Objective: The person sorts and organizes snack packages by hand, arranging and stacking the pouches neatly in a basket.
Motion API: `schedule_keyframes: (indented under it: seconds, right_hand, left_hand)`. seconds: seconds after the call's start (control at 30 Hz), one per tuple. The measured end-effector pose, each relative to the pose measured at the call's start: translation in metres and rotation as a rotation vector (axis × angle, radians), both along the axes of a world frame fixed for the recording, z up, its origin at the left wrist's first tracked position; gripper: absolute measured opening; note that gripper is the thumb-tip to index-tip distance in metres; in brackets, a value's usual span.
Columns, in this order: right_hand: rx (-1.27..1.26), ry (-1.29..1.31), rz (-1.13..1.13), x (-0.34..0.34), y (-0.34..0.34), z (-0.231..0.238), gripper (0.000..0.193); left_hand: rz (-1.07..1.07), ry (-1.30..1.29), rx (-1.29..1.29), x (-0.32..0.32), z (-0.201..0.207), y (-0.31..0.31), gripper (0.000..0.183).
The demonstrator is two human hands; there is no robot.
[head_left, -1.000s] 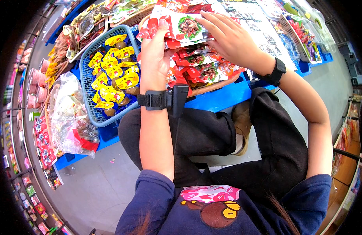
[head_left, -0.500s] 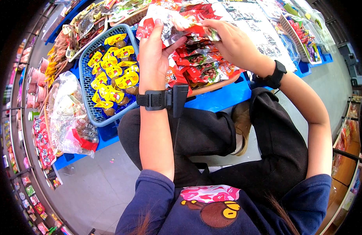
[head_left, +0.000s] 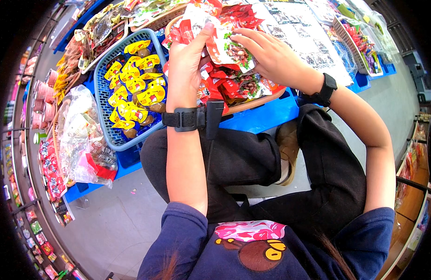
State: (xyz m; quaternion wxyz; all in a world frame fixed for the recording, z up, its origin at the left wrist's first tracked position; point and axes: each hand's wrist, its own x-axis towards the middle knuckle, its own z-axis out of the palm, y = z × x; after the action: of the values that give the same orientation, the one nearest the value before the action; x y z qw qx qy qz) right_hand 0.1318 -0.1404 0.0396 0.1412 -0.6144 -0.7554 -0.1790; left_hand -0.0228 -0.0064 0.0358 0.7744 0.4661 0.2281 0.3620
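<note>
A low blue plastic platform [head_left: 260, 116] stands on a smooth, light grey floor [head_left: 117, 214], which shows in front of the platform and to its right. A tiny pink scrap [head_left: 133, 191] lies on the floor just in front of the platform. Left of the platform runs long, dark-edged tiered shelving [head_left: 20, 156] stocked with small colourful packages; well to its right is a shelving unit with brown panels [head_left: 410, 205]. Bright light whitens the platform's far side.
</note>
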Motion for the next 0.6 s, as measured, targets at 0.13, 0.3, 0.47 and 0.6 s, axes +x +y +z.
schedule_keyframes:
  seconds: [0.13, 0.3, 0.47, 0.6]
  right_hand:
    - [0.0, -0.022, -0.002, 0.0, -0.001, -0.001, 0.063]
    - [-0.013, 0.035, -0.057, 0.002, -0.001, -0.002, 0.062]
    - [0.023, 0.06, -0.122, 0.011, 0.001, -0.011, 0.059]
    - [0.033, 0.068, -0.123, 0.02, 0.002, -0.013, 0.056]
  left_hand:
    - [0.008, -0.038, 0.008, 0.0, 0.0, 0.0, 0.028]
    - [0.059, 0.016, -0.028, -0.003, 0.002, -0.001, 0.028]
    - [0.086, 0.014, -0.046, -0.002, 0.003, 0.0, 0.025]
    - [0.115, -0.006, -0.079, -0.002, 0.002, 0.002, 0.023]
